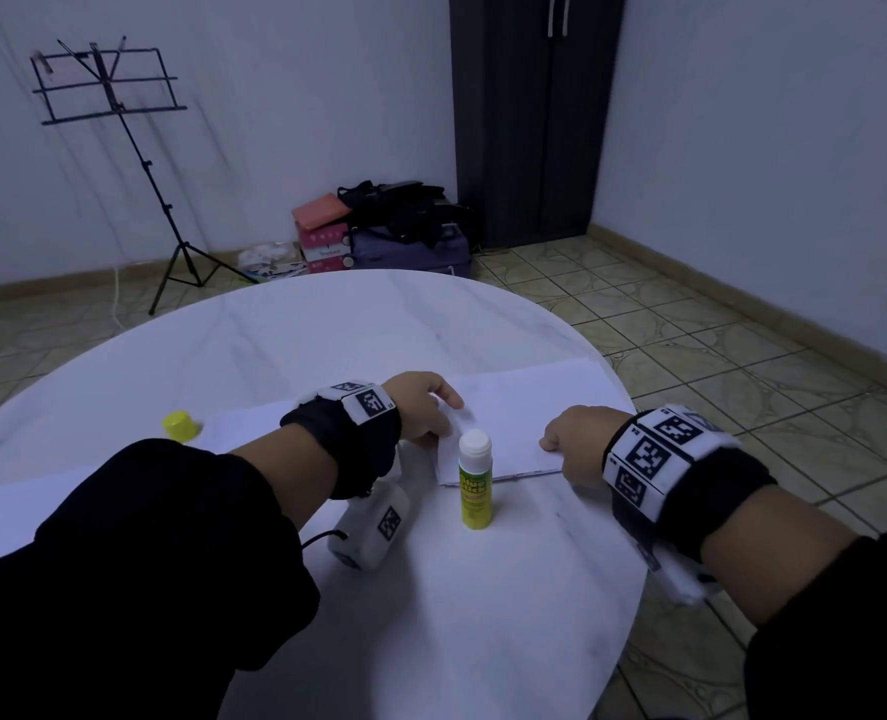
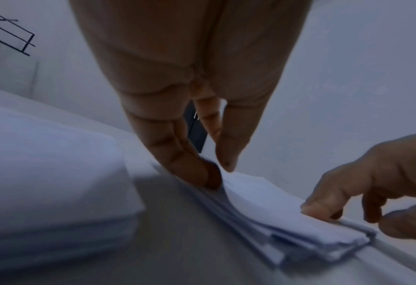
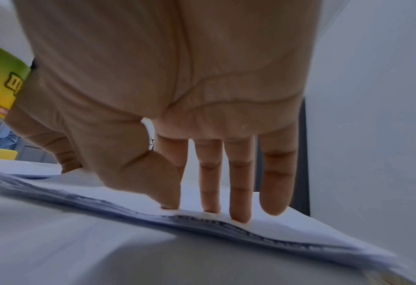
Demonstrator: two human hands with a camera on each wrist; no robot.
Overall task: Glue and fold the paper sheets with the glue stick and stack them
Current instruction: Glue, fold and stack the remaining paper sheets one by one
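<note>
A stack of folded white sheets (image 1: 514,407) lies on the round white table (image 1: 327,345), toward its right edge. My left hand (image 1: 444,413) touches the stack's left end with straight fingertips (image 2: 202,173). My right hand (image 1: 555,441) presses straight fingers (image 3: 238,192) down on the stack (image 3: 287,231) near its front right corner, and it shows at the right of the left wrist view (image 2: 348,202). The uncapped glue stick (image 1: 475,480) stands upright just in front of the stack, between my hands. Its yellow cap (image 1: 181,426) sits far left.
A pile of unfolded white sheets (image 1: 93,459) lies under my left forearm, thick at the left of the left wrist view (image 2: 43,173). The table edge runs close behind the folded stack. A music stand (image 1: 108,85), boxes and a dark cupboard (image 1: 534,116) stand beyond on the tiled floor.
</note>
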